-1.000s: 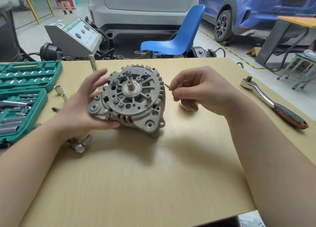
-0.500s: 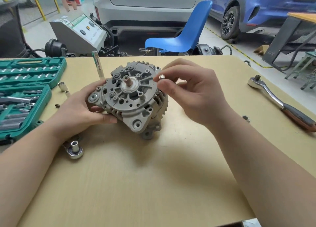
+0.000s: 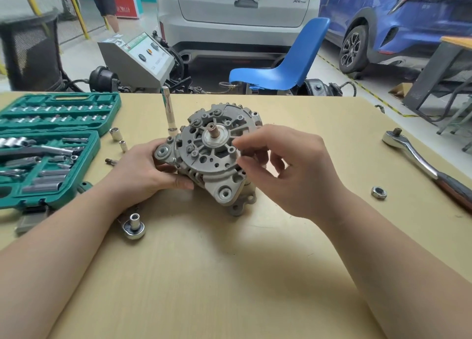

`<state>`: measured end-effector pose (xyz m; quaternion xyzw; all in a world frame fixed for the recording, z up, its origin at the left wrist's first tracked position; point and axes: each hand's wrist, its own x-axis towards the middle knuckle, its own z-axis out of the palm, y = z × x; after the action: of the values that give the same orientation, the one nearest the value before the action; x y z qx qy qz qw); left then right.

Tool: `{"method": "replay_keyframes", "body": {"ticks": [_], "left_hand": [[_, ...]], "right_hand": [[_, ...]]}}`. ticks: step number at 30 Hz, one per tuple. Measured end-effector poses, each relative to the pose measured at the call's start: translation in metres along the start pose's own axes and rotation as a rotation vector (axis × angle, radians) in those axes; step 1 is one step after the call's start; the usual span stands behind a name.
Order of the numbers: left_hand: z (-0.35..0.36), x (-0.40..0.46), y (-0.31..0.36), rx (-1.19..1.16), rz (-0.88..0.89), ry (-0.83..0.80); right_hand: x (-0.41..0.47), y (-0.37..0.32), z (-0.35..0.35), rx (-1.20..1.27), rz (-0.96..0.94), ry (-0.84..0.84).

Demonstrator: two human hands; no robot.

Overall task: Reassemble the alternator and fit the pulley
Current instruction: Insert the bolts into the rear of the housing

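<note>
The grey alternator point(image 3: 212, 157) stands tilted on the tan table point(image 3: 229, 275), its rear face and shaft stub point(image 3: 213, 132) turned towards me. My left hand point(image 3: 150, 170) grips its lower left side beside a mounting lug. My right hand point(image 3: 288, 170) is at the housing's right rim, fingers curled, forefinger and thumb tips a little apart against the edge. No bolt shows between them. A small bolt head point(image 3: 231, 149) sits in the rear face just left of the forefinger. A loose nut point(image 3: 378, 192) lies to the right.
An open green socket case point(image 3: 51, 144) fills the left side. An extension bar point(image 3: 168, 109) stands upright behind the alternator, with loose sockets point(image 3: 114, 133) nearby. A small ratchet head point(image 3: 133, 226) lies by my left wrist. A large ratchet point(image 3: 419, 160) lies at the right. A blue chair point(image 3: 281, 65) stands beyond the table.
My right hand brought a bolt from beside the alternator up to its face, then moved down to the right rim, where the bolt is no longer seen. My left hand tilted the housing.
</note>
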<state>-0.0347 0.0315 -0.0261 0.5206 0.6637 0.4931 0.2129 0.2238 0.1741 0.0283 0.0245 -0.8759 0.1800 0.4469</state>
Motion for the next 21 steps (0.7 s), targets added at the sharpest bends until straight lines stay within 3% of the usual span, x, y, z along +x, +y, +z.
{"method": "replay_keyframes", "body": {"ticks": [21], "left_hand": [[0.002, -0.003, 0.006, -0.006, -0.011, 0.010]], "right_hand": [[-0.002, 0.008, -0.009, 0.036, 0.060, -0.198]]}}
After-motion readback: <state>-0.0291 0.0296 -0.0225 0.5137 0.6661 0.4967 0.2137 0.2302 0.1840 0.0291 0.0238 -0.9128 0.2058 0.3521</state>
